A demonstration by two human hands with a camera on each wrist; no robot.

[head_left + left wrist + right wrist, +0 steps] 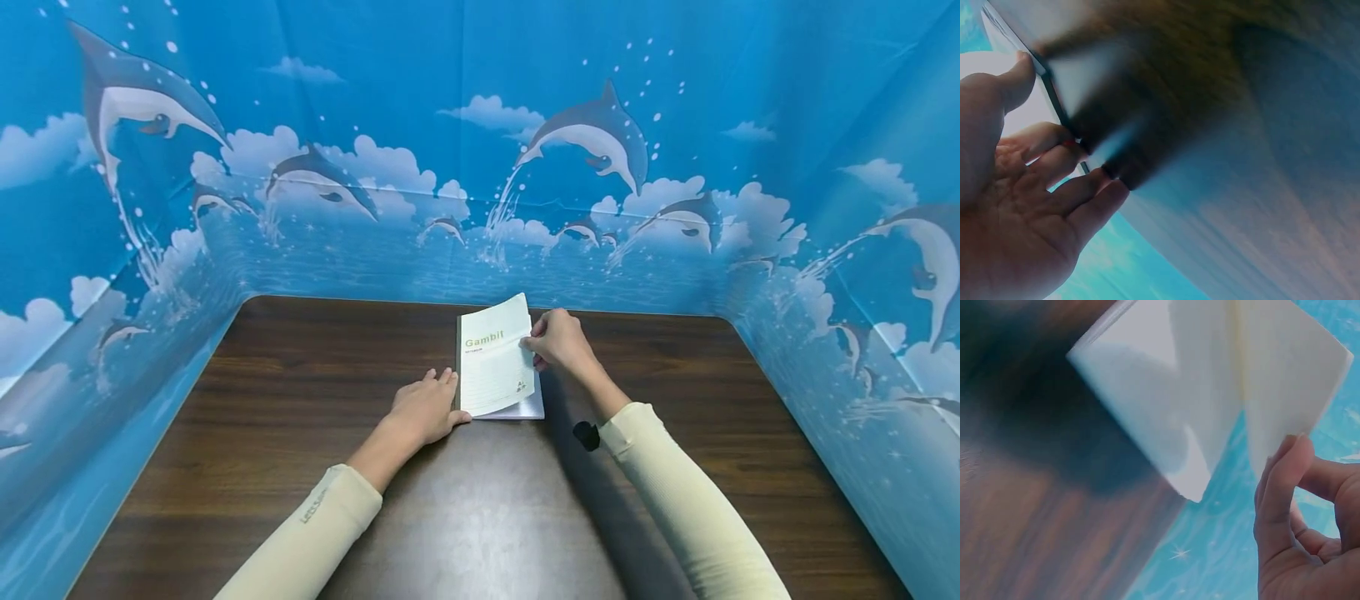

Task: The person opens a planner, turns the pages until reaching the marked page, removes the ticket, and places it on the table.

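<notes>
A pale notebook [491, 367] with "Gambit" on its front lies on the table, its dark spine to the left. Thumb and fingertips of my right hand [562, 343] pinch the cover's right edge and hold it partly lifted. Beneath it, white pages [528, 407] show. In the right wrist view, the raised cover [1291, 381] stands apart from the pages [1141, 387]. My left hand [426, 408] rests beside the spine, fingers extended, the thumb at the lower left corner. The left wrist view shows this hand's [1029, 181] fingertips along the dark spine edge.
The dark wood-grain table [315, 400] extends on both sides of the notebook. A blue dolphin-print curtain [420, 108] surrounds its back and sides. A small black object [587, 436] sits at the right sleeve's cuff.
</notes>
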